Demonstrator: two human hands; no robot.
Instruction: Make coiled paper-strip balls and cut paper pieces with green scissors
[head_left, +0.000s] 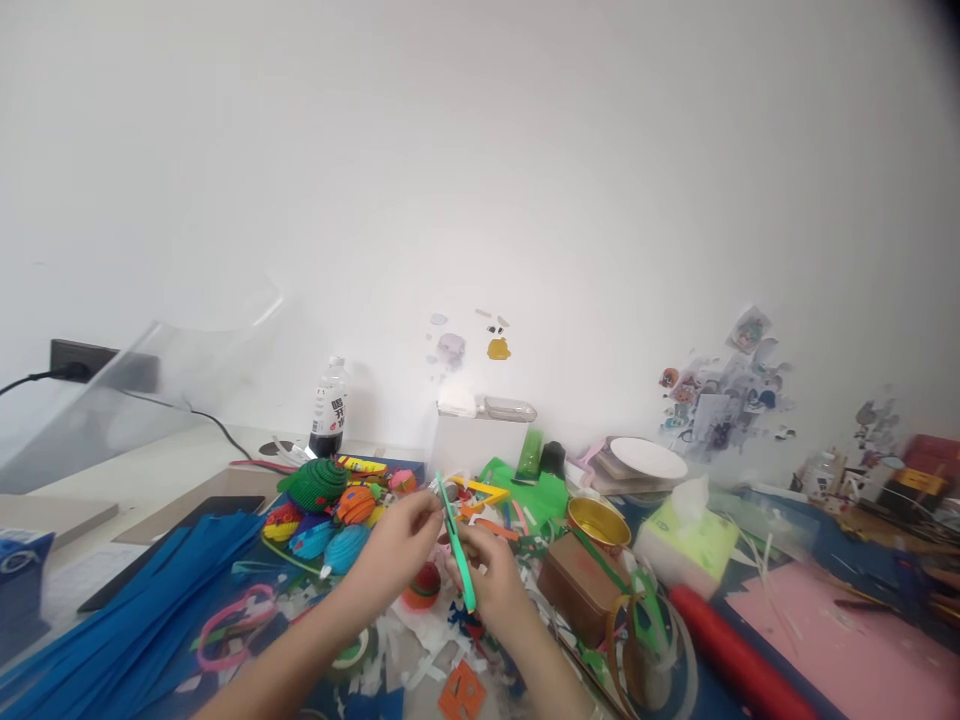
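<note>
A narrow bright green strip (459, 555) runs upright between my hands, its lower end wider than its top. My right hand (491, 575) is closed with the strip at its fingers. My left hand (409, 530) is pinched near the strip's upper part, a small pale piece showing at its fingertips; what exactly it grips is partly hidden. Below the hands sits a small ball wound in red, green and orange (422, 588) among white scraps. Left of my left hand are a green wound ball (319, 485), an orange one (357, 505) and a light blue one (346, 548).
Blue strips (150, 590) and a pink loop (232, 630) lie on the left. A brown box (581, 585), gold tin (600, 522), tissue pack (690, 540) and red roll (735, 650) stand on the right. A bottle (328, 405) is by the wall.
</note>
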